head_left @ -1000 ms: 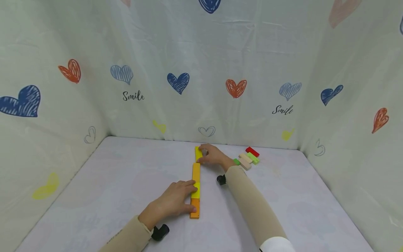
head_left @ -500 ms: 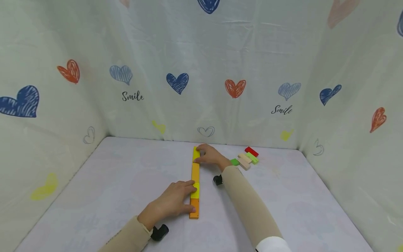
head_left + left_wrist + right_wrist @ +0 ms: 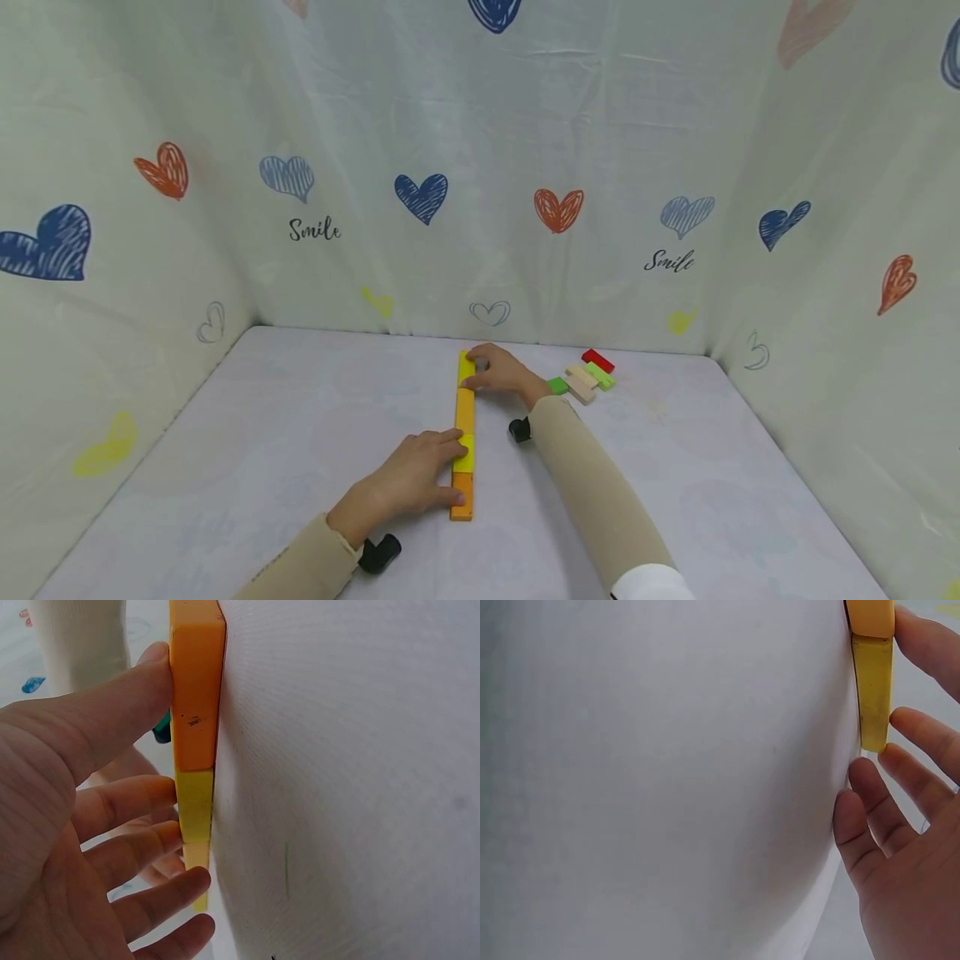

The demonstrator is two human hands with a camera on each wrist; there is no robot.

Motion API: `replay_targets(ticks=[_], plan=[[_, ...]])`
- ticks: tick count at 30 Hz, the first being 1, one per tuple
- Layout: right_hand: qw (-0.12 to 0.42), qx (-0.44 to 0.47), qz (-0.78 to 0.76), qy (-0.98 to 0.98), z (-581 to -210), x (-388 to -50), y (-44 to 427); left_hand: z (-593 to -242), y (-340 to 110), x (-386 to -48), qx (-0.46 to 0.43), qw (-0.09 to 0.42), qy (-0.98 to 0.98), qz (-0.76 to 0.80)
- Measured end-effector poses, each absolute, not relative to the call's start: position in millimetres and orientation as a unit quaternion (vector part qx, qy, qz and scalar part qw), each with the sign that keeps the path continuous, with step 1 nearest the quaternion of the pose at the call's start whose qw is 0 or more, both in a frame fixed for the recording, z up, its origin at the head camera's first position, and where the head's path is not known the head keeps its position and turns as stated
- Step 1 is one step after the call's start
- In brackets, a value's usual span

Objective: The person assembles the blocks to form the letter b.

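Four-sided wooden blocks lie end to end in a straight line on the table: an orange block point(image 3: 462, 511) nearest, a yellow block point(image 3: 466, 463), a lighter orange block point(image 3: 465, 412), then a far yellow block point(image 3: 463, 369). My left hand point(image 3: 411, 475) rests along the near part, thumb on the orange block point(image 3: 196, 697) and two fingertips touching the yellow block point(image 3: 196, 806), its fingers spread. At the far end, my right hand point(image 3: 504, 372) holds the far yellow block point(image 3: 874, 690) between thumb and fingers, near the joint and the far tip.
Right of the line lies a loose group of blocks: a red block point(image 3: 598, 361), a light green block point(image 3: 601, 377), a darker green block point(image 3: 558, 386) and plain wooden blocks point(image 3: 581, 389). A heart-printed curtain point(image 3: 480, 167) surrounds the white table point(image 3: 315, 417).
My right hand has shifted the far yellow block slightly left, bringing it into line with the other blocks. The left hand stays in place over the near blocks.
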State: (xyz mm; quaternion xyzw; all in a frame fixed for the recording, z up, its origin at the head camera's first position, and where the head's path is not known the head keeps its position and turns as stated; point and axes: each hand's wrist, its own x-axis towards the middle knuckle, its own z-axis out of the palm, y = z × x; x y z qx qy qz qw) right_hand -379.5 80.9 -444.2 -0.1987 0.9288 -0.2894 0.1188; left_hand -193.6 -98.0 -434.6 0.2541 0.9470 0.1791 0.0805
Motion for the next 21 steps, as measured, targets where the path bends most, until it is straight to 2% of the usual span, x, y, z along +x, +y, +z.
replay_targets(ticks=[21], plan=[[0.113,-0.192,-0.306,0.926,-445.5,-375.9,81.1,-435.3,-99.4,-193.6,0.266,0.069,0.944,0.184]])
